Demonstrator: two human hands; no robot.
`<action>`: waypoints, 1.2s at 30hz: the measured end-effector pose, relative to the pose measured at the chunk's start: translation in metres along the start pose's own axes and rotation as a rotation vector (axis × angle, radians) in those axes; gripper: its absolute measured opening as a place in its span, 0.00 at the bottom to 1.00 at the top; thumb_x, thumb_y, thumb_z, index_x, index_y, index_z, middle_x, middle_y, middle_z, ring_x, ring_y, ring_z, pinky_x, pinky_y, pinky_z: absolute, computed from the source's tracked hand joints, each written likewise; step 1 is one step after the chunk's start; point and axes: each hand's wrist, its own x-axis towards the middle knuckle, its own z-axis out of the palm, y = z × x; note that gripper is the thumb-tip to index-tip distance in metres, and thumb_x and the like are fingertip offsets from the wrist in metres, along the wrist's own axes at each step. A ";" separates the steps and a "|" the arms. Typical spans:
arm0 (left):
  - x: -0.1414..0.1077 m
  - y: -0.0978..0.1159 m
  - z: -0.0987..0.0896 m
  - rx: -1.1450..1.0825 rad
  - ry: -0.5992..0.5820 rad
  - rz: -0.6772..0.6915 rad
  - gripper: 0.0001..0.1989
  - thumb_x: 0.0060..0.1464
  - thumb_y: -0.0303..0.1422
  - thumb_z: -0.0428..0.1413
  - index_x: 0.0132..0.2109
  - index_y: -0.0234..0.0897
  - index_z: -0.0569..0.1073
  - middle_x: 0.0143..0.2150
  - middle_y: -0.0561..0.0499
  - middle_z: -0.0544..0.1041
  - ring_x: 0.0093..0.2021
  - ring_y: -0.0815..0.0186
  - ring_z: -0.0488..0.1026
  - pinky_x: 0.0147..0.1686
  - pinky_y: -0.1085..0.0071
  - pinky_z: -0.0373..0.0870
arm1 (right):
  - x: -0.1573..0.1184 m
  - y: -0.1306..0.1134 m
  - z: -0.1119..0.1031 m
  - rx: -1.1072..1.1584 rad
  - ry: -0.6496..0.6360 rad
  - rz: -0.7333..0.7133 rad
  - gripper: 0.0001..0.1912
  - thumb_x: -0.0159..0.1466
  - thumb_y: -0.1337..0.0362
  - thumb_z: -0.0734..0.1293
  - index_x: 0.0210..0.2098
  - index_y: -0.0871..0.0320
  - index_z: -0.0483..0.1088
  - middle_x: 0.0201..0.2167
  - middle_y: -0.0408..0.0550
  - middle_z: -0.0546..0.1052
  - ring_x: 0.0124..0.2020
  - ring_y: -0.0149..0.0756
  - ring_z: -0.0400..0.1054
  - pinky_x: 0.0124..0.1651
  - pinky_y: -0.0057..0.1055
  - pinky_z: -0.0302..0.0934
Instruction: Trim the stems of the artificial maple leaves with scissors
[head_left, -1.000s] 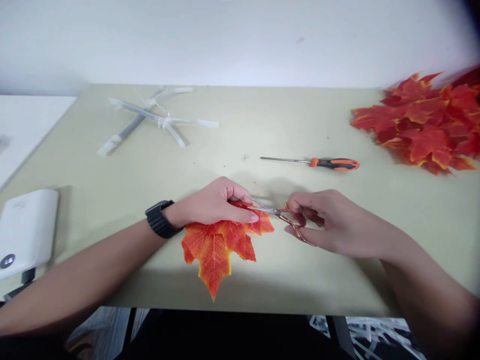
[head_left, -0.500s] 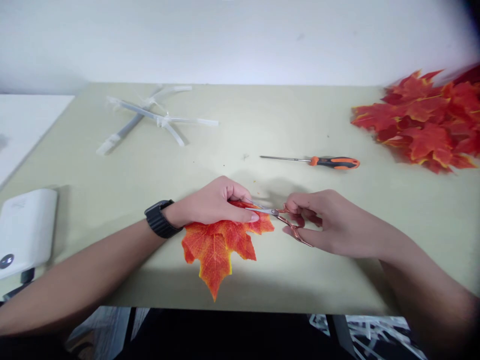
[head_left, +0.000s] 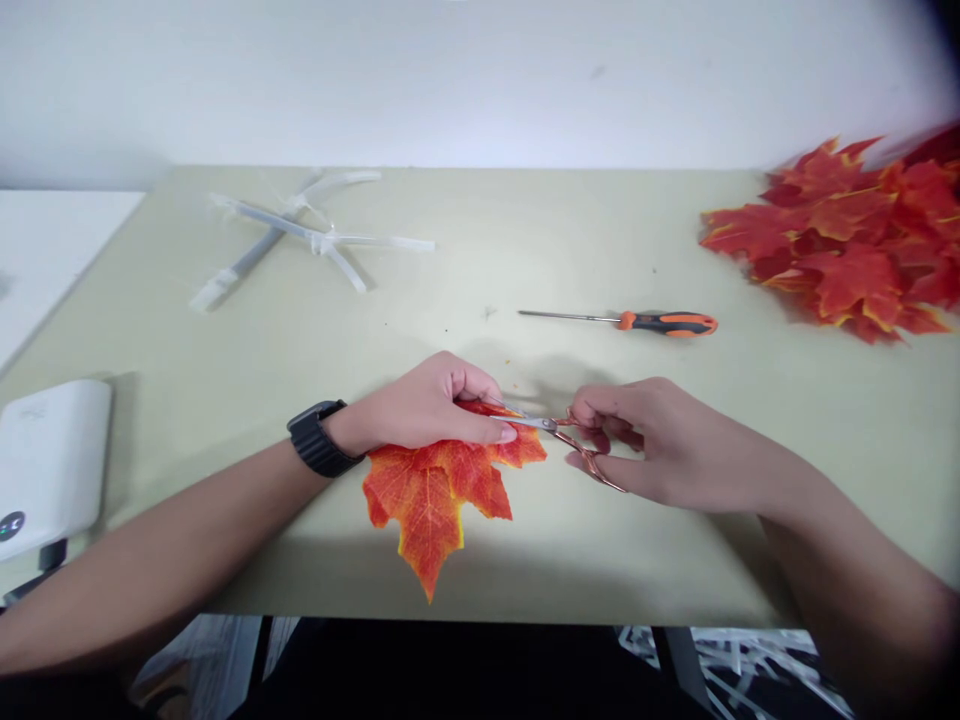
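Note:
My left hand (head_left: 446, 405) is closed on an orange-red artificial maple leaf (head_left: 431, 510), pinching its upper part between thumb and fingers. The leaf's long yellow-edged tip points down toward the table's front edge. My right hand (head_left: 652, 440) grips a small pair of scissors (head_left: 553, 425) with copper-coloured handles, thumb and fingers at the loops. The blades are parted and lie across the leaf's upper right lobe, close to my left thumb. My left fingertips are partly hidden behind the leaf.
A screwdriver (head_left: 660, 322) with an orange and black handle lies beyond my hands. Several red maple leaves (head_left: 855, 240) are heaped at the far right. Plastic-wrapped stems (head_left: 300, 232) rest at the back left. A white power bank (head_left: 56, 460) with a cable sits at the left edge.
Hands, leaf and scissors keep almost the same pose. The whole view has shifted very slightly.

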 end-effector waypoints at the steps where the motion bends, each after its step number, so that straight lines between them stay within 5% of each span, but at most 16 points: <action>1: 0.000 0.000 0.000 0.005 0.000 0.000 0.15 0.57 0.40 0.66 0.31 0.32 0.77 0.26 0.54 0.72 0.25 0.75 0.66 0.23 0.80 0.60 | 0.000 0.000 0.000 -0.001 -0.001 -0.004 0.13 0.66 0.57 0.68 0.31 0.53 0.62 0.24 0.38 0.67 0.24 0.30 0.56 0.26 0.29 0.53; 36: 0.002 -0.007 0.004 0.007 0.097 0.047 0.16 0.57 0.40 0.66 0.29 0.32 0.74 0.25 0.55 0.69 0.25 0.75 0.62 0.23 0.78 0.55 | 0.001 -0.002 -0.001 0.029 0.021 0.027 0.10 0.65 0.60 0.69 0.30 0.54 0.65 0.22 0.37 0.67 0.23 0.29 0.58 0.25 0.28 0.52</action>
